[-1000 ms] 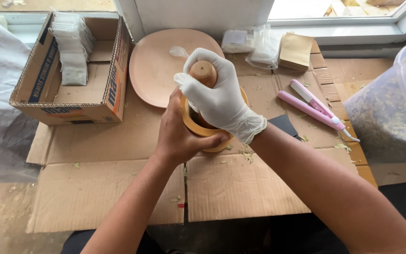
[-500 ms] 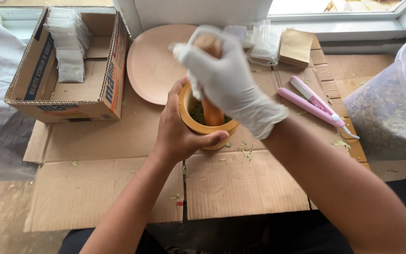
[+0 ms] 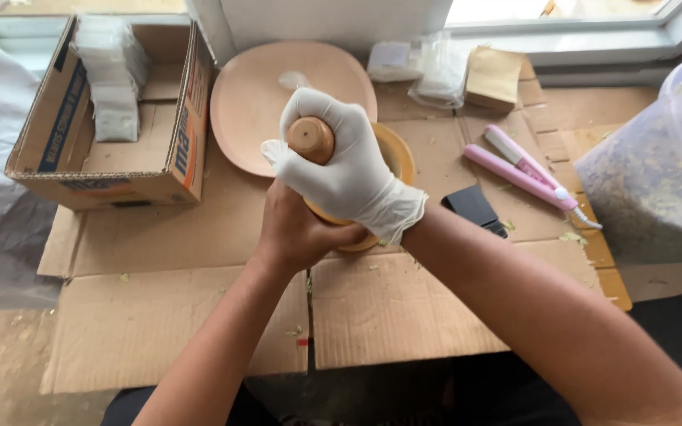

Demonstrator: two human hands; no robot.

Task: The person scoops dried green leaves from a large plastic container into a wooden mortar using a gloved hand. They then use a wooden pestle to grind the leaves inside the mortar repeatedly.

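Flattened cardboard sheet [image 3: 199,315] covers the lower half of the frame, two forearms coming in from the bottom edge. Left hand [image 3: 297,233], bare, just below centre, wrapped closed around the near side of a wooden mortar [image 3: 392,154], holding it; fingers mostly hidden behind the right hand. Right hand [image 3: 349,166], in a white glove, at centre frame, fist closed around a wooden pestle [image 3: 311,140]; the pestle's rounded butt end pokes out on the left of the fist, tilted toward upper left, lower end hidden in the mortar. Mortar sits on the cardboard at centre, only its orange-brown rim showing to the right of the glove; contents not visible. Small greenish flakes scattered on the cardboard around it. Right of the mortar, a small black flat object [image 3: 474,208], near the right forearm. Further right, a pink elongated tool [image 3: 526,170] lying diagonally, well apart from the hands. Right edge of frame: a big clear plastic container [image 3: 649,197] filled with dried greenish material. Behind the mortar, upper centre, a wide shallow tan plate [image 3: 254,102], its edge touching or overlapped by the mortar, cannot tell which. Upper left, an open cardboard box [image 3: 120,170] with stacked small white packets [image 3: 112,71] inside. Top centre-right along the window sill, clear bags [image 3: 424,67] and a brown paper pouch [image 3: 495,75].
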